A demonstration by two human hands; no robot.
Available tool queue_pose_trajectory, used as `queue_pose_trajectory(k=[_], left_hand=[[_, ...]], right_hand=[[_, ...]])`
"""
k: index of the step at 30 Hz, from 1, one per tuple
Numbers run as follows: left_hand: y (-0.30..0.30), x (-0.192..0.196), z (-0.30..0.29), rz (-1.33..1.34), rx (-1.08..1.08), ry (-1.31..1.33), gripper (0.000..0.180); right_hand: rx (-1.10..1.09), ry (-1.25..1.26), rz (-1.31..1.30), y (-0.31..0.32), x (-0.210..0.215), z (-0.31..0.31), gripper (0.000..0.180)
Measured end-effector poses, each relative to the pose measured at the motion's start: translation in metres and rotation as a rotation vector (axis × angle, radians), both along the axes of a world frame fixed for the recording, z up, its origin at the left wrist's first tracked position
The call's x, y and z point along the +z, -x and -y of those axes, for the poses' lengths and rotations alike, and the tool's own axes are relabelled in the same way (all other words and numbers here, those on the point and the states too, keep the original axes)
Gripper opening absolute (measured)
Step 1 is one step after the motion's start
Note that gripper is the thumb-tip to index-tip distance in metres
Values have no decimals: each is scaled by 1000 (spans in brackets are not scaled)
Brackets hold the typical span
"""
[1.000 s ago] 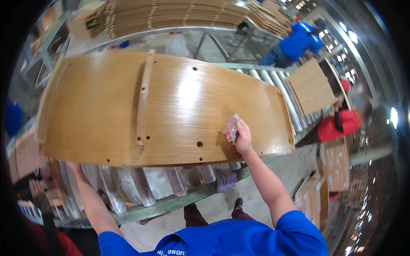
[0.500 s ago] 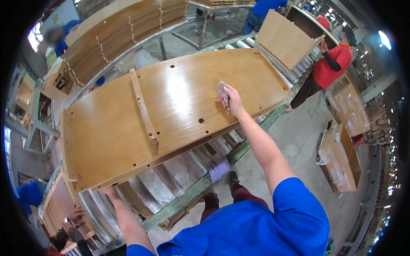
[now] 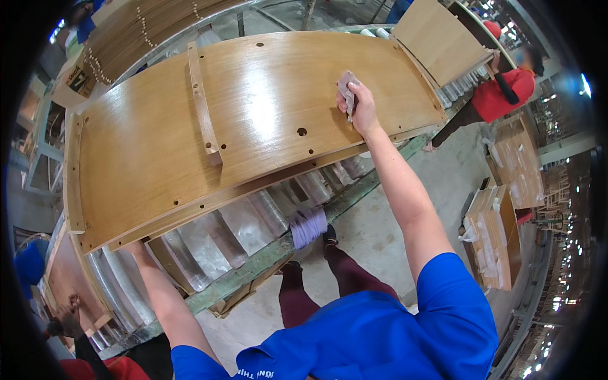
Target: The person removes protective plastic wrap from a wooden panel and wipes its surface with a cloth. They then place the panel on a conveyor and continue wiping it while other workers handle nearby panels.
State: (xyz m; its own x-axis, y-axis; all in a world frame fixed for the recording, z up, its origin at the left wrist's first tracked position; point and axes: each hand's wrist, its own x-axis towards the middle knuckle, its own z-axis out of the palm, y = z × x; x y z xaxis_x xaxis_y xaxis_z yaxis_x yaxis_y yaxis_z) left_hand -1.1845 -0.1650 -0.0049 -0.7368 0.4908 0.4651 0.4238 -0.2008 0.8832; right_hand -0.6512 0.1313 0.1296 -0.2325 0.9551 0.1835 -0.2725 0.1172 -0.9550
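Observation:
A large, gently curved wooden panel [image 3: 247, 107] with a glossy brown finish lies in front of me. It has several dark holes, a light wooden strip [image 3: 202, 107] across it and narrow rails at both ends. My right hand [image 3: 362, 109] is over the right part of the panel, closed around a folded, worn grey-pink piece of sandpaper [image 3: 347, 90]. At the near left edge my left hand [image 3: 136, 248] reaches under the panel; its fingers are hidden there.
Metal rollers [image 3: 266, 212] with a green side rail [image 3: 266, 256] run beneath the panel. Purple cord [image 3: 308, 228] is wound round the rail. A person in red [image 3: 512, 95] stands at right by a pale wooden piece [image 3: 437, 41]. Stacked boards [image 3: 491, 240] lie on the floor.
My view has shifted, so the panel sits higher in the picture. My right hand has moved rightward over the panel with the sandpaper. The left hand stays at the near left edge.

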Motion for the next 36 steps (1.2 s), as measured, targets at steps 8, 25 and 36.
queue_pose_trajectory(k=[8,25,36], left_hand=[[-84,4,69,118,173,36,54],[-340,52,135,-272,141,672,17],[-555,185,-132,-323,-484,471,25]], right_hand=[[-58,95,26,-39,4,33,25],[215,392,-504,-86,2,28,32],[384,488,-505,-112,45,84,39]])
